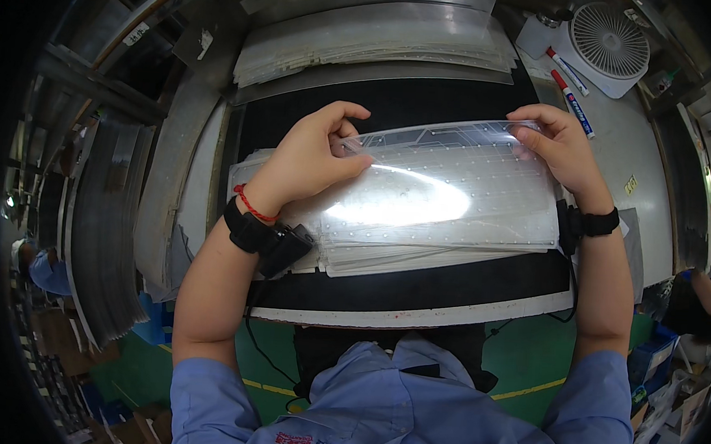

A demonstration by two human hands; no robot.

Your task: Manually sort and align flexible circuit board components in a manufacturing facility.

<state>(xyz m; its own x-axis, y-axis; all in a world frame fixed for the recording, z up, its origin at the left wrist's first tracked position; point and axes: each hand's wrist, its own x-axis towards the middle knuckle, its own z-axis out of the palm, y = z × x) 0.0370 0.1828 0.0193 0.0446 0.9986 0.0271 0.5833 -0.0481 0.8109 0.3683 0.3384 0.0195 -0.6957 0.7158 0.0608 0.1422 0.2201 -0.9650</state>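
A clear, glossy plastic sheet (448,167) with rows of small dots and fine lines is held between my two hands, its far edge raised. My left hand (315,150) pinches the far left corner, thumb on the near face and the index finger reaching past the edge. At the far right corner my right hand (557,149) grips with thumb and fingers. Strong light glares off the middle of the sheet. Beneath it lies a stack of similar sheets (418,262), slightly fanned, on a black mat (448,297).
Beyond the mat rests another stack of sheets (374,44). To the right are a white fan (611,44), a bottle (540,31), a red-capped marker (572,103) and another marker (570,71). Sheets stand piled at left (111,223). Other people (705,302) show at the sides.
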